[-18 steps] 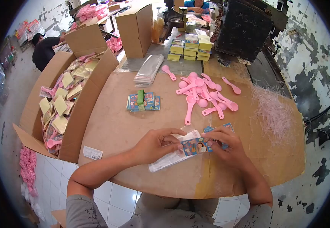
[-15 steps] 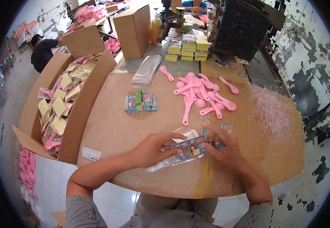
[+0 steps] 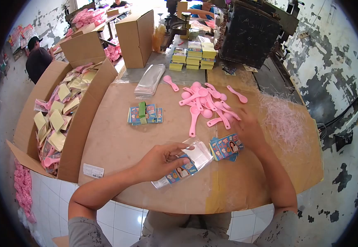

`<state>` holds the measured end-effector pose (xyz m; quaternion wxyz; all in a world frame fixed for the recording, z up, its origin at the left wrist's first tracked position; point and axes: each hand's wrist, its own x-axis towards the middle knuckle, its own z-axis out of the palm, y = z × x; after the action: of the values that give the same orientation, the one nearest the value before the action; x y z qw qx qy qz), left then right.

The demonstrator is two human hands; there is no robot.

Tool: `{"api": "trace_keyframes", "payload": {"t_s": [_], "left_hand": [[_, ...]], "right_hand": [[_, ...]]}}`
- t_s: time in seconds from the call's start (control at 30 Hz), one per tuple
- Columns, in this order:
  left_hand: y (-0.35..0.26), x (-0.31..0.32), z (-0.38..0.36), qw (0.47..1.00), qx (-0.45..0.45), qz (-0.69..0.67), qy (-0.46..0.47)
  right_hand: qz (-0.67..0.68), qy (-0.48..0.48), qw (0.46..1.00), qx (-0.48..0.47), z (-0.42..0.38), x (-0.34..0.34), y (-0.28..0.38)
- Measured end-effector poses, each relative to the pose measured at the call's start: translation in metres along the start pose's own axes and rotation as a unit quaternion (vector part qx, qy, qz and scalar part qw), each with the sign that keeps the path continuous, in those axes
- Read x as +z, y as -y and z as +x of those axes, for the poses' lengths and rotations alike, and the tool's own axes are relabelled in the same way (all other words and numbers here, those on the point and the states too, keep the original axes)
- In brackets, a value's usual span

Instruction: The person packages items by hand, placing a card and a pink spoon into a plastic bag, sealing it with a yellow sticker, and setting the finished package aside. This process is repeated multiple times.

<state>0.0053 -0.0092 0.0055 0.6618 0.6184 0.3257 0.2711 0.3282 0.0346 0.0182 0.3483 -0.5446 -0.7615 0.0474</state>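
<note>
My left hand [image 3: 160,161] is closed on a clear plastic bag [image 3: 201,155], thumb over its front. Inside the bag, partly covered by my thumb, lies a blue printed card [image 3: 181,172]. My right hand [image 3: 248,131] is over the table at the right side of a heap of pink measuring spoons [image 3: 203,96], fingers stretched toward the nearest handles and slightly smeared. Just below that hand rests a loose stack of blue printed cards [image 3: 225,147]. Farther back is another card stack [image 3: 148,114] with a green band around it.
Flat clear bags [image 3: 150,81] lie behind the banded stack. An open carton [image 3: 86,123] of packed bags stands at left. Yellow-edged card stacks [image 3: 193,55] and a black machine [image 3: 249,35] are at the back. Shredded film [image 3: 284,121] covers the right side. A person [image 3: 38,59] works far left.
The card from between both hands is now in the bag held by my left hand. My right hand has moved away, up and right to the spoons. The view has shifted slightly.
</note>
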Motion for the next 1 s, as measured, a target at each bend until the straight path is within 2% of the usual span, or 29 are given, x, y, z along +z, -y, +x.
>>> {"api": "trace_keyframes", "payload": {"t_s": [0.1, 0.2, 0.3, 0.43, 0.5, 0.6, 0.7, 0.8, 0.9, 1.0], "left_hand": [[0.003, -0.005, 0.002, 1.000, 0.009, -0.022, 0.001], [0.008, -0.011, 0.004, 0.999, 0.037, -0.028, -0.008], [0.008, -0.012, 0.005, 0.997, 0.053, -0.043, -0.038], [0.004, -0.013, 0.005, 0.998, 0.032, -0.040, -0.045], [0.007, -0.013, 0.005, 0.999, 0.018, -0.029, -0.036], [0.007, -0.012, 0.006, 1.000, 0.008, -0.016, -0.025], [0.006, -0.010, 0.005, 0.999, 0.022, -0.037, -0.017], [0.013, -0.011, 0.007, 0.999, 0.022, -0.035, -0.002], [0.017, -0.010, 0.008, 1.000, 0.021, -0.013, -0.007], [0.019, -0.009, 0.008, 0.999, 0.024, -0.015, -0.016]], "right_hand": [[-0.101, 0.037, 0.994, -0.035, 0.012, 0.003, -0.035], [-0.069, -0.024, 0.997, -0.015, 0.019, -0.001, -0.035], [0.018, -0.103, 0.994, -0.020, 0.018, -0.020, 0.008], [0.163, -0.004, 0.985, -0.051, -0.008, -0.020, 0.033], [0.241, 0.044, 0.969, -0.036, -0.018, -0.014, 0.038], [0.341, 0.051, 0.938, 0.039, -0.021, -0.008, 0.050], [0.228, 0.101, 0.967, -0.045, -0.021, -0.006, 0.049], [0.390, 0.052, 0.917, 0.063, -0.028, 0.007, 0.056], [0.446, 0.009, 0.891, 0.085, -0.030, 0.019, 0.058], [0.436, 0.007, 0.894, 0.101, -0.030, 0.016, 0.064]]}}
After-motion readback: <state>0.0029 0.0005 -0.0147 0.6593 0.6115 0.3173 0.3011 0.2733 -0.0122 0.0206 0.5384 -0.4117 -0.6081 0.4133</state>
